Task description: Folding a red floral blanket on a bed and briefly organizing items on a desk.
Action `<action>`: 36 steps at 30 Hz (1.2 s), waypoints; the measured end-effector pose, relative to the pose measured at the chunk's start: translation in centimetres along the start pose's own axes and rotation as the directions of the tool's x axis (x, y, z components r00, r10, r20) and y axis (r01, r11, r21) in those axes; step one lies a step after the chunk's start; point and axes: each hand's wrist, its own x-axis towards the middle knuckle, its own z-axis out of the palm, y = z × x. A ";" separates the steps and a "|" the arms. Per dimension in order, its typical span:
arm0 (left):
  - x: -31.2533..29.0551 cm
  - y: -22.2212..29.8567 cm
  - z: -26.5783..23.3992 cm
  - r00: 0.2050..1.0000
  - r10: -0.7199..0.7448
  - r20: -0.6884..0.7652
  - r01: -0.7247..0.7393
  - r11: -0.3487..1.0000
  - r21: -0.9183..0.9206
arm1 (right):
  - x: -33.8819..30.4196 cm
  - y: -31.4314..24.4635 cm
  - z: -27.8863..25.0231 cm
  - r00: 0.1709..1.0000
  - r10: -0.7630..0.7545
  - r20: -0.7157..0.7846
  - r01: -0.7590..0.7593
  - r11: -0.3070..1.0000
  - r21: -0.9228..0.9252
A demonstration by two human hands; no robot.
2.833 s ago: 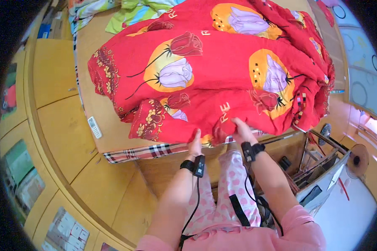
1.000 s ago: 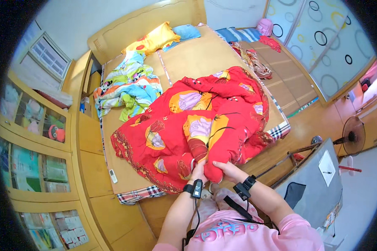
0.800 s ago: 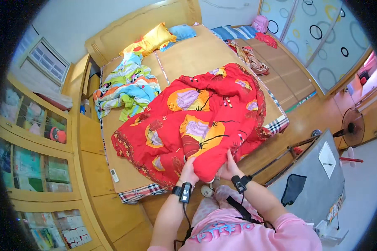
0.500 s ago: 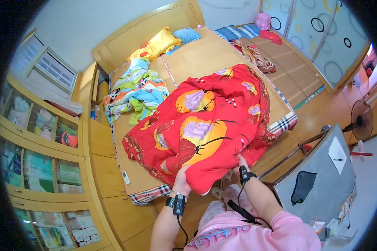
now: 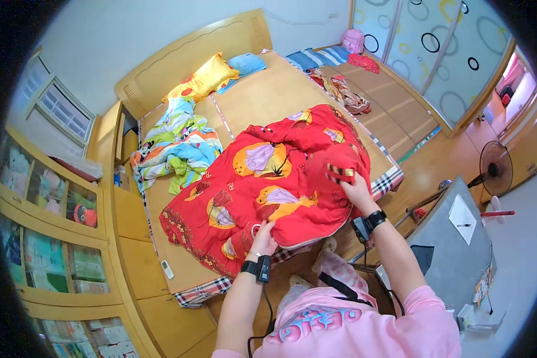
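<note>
A red quilt [image 5: 227, 191] with large yellow-and-purple flower prints lies bunched over the near half of the bed [image 5: 280, 89]. At its near edge my left hand [image 5: 264, 238] is closed on the fabric, close to the bed's foot. Farther right and higher, my right hand [image 5: 357, 190] grips a fold of the same quilt, lifting its right corner. The quilt's pale near edge runs between both hands. Both wrists wear black strapped devices.
Left of the quilt lies a crumpled multicoloured blanket [image 5: 176, 146], with a yellow pillow [image 5: 203, 77] beyond. A remote control [image 5: 167, 269] rests at the bed's left edge. Glass-fronted cabinets [image 5: 59, 238] line the left; a grey table [image 5: 453, 250] and a fan [image 5: 494, 170] stand right.
My right hand has risen and moved away from me with the quilt's right corner. My left hand stays low on the near edge. The whole view has shifted slightly.
</note>
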 end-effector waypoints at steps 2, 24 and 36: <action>1.3 0.6 2.9 1.000 -0.011 0.016 0.009 0.995 0.096 | 1.0 0.9 0.0 0.991 -0.096 0.088 0.115 0.963 -0.245; 36.6 -7.5 22.2 0.859 0.304 -0.412 0.422 0.035 0.906 | 23.3 25.5 -13.7 0.706 0.417 0.572 -0.217 0.897 -0.385; 57.9 -8.4 24.0 0.954 0.059 -0.295 0.288 -0.463 0.838 | 31.3 54.6 -13.7 0.701 0.696 -0.157 -0.710 0.662 -0.240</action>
